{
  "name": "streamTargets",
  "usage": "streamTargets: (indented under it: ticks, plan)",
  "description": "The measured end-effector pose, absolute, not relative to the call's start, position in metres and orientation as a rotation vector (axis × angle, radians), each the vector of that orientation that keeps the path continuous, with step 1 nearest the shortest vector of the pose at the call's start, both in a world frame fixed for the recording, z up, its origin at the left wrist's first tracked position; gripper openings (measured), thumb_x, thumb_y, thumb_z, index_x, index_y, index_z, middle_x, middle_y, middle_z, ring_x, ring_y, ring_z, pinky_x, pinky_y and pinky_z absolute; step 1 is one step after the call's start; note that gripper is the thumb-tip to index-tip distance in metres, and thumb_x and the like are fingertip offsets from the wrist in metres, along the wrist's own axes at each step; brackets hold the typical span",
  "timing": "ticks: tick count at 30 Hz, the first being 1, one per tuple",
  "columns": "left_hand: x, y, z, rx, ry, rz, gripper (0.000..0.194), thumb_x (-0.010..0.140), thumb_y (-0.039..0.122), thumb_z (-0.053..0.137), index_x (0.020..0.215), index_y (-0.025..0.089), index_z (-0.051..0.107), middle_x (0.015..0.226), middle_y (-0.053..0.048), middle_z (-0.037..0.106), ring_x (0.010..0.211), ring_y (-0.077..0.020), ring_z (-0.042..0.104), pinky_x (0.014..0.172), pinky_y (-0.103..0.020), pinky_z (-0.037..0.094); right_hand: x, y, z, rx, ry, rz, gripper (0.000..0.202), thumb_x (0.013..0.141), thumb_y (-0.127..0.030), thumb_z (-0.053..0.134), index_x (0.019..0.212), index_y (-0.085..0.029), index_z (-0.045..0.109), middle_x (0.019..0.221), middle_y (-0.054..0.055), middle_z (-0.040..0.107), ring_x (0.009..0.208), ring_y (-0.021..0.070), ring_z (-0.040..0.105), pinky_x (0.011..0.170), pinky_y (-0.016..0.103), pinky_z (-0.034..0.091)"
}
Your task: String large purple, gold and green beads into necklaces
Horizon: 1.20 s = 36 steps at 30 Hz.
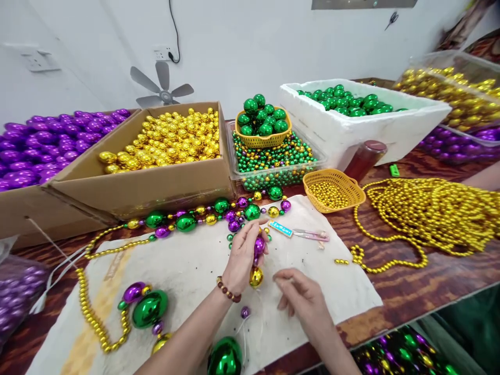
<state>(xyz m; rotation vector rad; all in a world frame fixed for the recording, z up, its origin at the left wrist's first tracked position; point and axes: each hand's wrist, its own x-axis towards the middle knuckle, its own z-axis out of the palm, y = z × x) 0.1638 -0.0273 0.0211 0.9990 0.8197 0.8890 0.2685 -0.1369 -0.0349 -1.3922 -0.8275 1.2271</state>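
My left hand [242,258], with a beaded bracelet on its wrist, is closed around purple beads [259,245]. A round gold bead [256,277] hangs just below its fingers. To the right, my right hand [302,298] has its fingers drawn together in a pinch; anything in them is too small to make out. Between my forearms, a small purple bead [245,312] lies near a white string and a large green ball [225,357]. Behind my left hand stretches a strand of green, purple and gold beads, including a green bead [186,222]. Gold bead chain [88,302] curves at the left.
A white cloth [187,276] covers the table. Tweezers [310,235] lie by a blue label [280,228]. Behind stand a cardboard box [148,185], a foam box [390,130] and a yellow basket [353,194]. Gold chains [433,208] are heaped right, near another person's arm [484,176].
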Motion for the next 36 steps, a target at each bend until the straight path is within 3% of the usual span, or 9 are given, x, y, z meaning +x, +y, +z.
streamTargets:
  ticks: [5, 9, 14, 19, 24, 28, 31, 33, 36]
  plan:
    - [0.171, -0.031, 0.026, 1.269, 0.746, 0.5, 0.052, 0.091, 0.047, 0.048, 0.138, 0.026, 0.041, 0.079, -0.002, 0.056, 0.054, -0.0097, 0.052, 0.036, -0.016, 0.031, 0.313, -0.107, -0.003, -1.271, -0.768, 1.052, 0.025, 0.087, -0.039, 0.061, 0.097, -0.016, 0.067, 0.051, -0.004, 0.055, 0.044, 0.0078, 0.047, 0.041, 0.016, 0.032]
    - [0.177, -0.032, 0.029, 1.346, 0.717, 0.383, 0.052, 0.09, 0.049, 0.049, 0.137, 0.027, 0.041, 0.079, 0.0, 0.056, 0.051, -0.0089, 0.051, 0.037, -0.016, 0.034, 0.311, -0.094, -0.004, -1.135, -0.745, 1.136, 0.019, 0.085, -0.035, 0.063, 0.084, -0.017, 0.063, 0.053, -0.005, 0.051, 0.043, 0.0057, 0.04, 0.04, 0.016, 0.026]
    - [0.192, -0.028, 0.03, 1.463, 0.643, 0.317, 0.04, 0.091, 0.048, 0.046, 0.118, 0.021, 0.054, 0.079, -0.001, 0.057, 0.051, -0.0081, 0.052, 0.037, -0.016, 0.034, 0.315, -0.095, -0.012, -1.188, -0.695, 0.915, 0.014, 0.087, -0.031, 0.061, 0.081, -0.018, 0.059, 0.052, -0.007, 0.045, 0.046, 0.0067, 0.039, 0.046, 0.017, 0.032]
    - [0.202, -0.027, 0.025, 1.501, 0.667, 0.186, 0.031, 0.089, 0.041, 0.049, 0.091, 0.014, 0.063, 0.073, -0.002, 0.058, 0.049, -0.0062, 0.049, 0.037, -0.015, 0.031, 0.366, -0.097, -0.008, -1.103, -0.344, 0.642, 0.013, 0.082, -0.027, 0.064, 0.076, -0.019, 0.055, 0.055, -0.008, 0.048, 0.044, 0.0063, 0.041, 0.04, 0.016, 0.03]
    - [0.211, -0.028, 0.019, 1.389, 0.681, 0.166, 0.026, 0.087, 0.04, 0.05, 0.089, 0.016, 0.061, 0.07, -0.001, 0.057, 0.045, -0.006, 0.049, 0.034, -0.014, 0.026, 0.369, -0.112, -0.01, -1.038, -0.482, 0.985, 0.018, 0.083, -0.032, 0.067, 0.093, -0.018, 0.063, 0.088, 0.001, 0.063, 0.055, 0.0077, 0.054, 0.043, 0.018, 0.038]
    - [0.217, -0.035, 0.021, 1.402, 0.67, 0.164, 0.026, 0.087, 0.039, 0.049, 0.081, 0.016, 0.058, 0.069, -0.001, 0.057, 0.046, -0.0061, 0.05, 0.035, -0.014, 0.028, 0.348, -0.121, -0.013, -1.09, -0.571, 1.033, 0.019, 0.084, -0.034, 0.067, 0.089, -0.016, 0.062, 0.069, 0.0, 0.062, 0.052, 0.0085, 0.054, 0.043, 0.017, 0.038]
    - [0.214, -0.04, 0.026, 1.367, 0.665, 0.106, 0.029, 0.086, 0.044, 0.05, 0.088, 0.016, 0.058, 0.074, -0.002, 0.059, 0.046, -0.0065, 0.052, 0.033, -0.014, 0.026, 0.358, -0.124, -0.006, -1.055, -0.485, 0.975, 0.023, 0.086, -0.041, 0.064, 0.088, -0.021, 0.054, 0.074, 0.0, 0.066, 0.048, 0.0112, 0.059, 0.042, 0.019, 0.041]
    - [0.21, -0.04, 0.031, 1.359, 0.625, 0.057, 0.031, 0.086, 0.045, 0.05, 0.091, 0.016, 0.06, 0.076, -0.003, 0.06, 0.047, -0.0066, 0.052, 0.034, -0.014, 0.028, 0.379, -0.129, 0.002, -1.049, -0.468, 0.905, 0.021, 0.087, -0.042, 0.063, 0.09, -0.023, 0.054, 0.065, -0.002, 0.064, 0.045, 0.0125, 0.059, 0.043, 0.022, 0.044]
    - [0.204, -0.039, 0.035, 1.402, 0.581, 0.01, 0.032, 0.086, 0.045, 0.051, 0.091, 0.016, 0.061, 0.078, -0.003, 0.061, 0.049, -0.0065, 0.053, 0.036, -0.014, 0.029, 0.425, -0.138, 0.018, -1.029, -0.421, 0.842, 0.013, 0.086, -0.032, 0.066, 0.088, -0.021, 0.062, 0.057, -0.002, 0.056, 0.045, 0.0088, 0.053, 0.042, 0.022, 0.034]
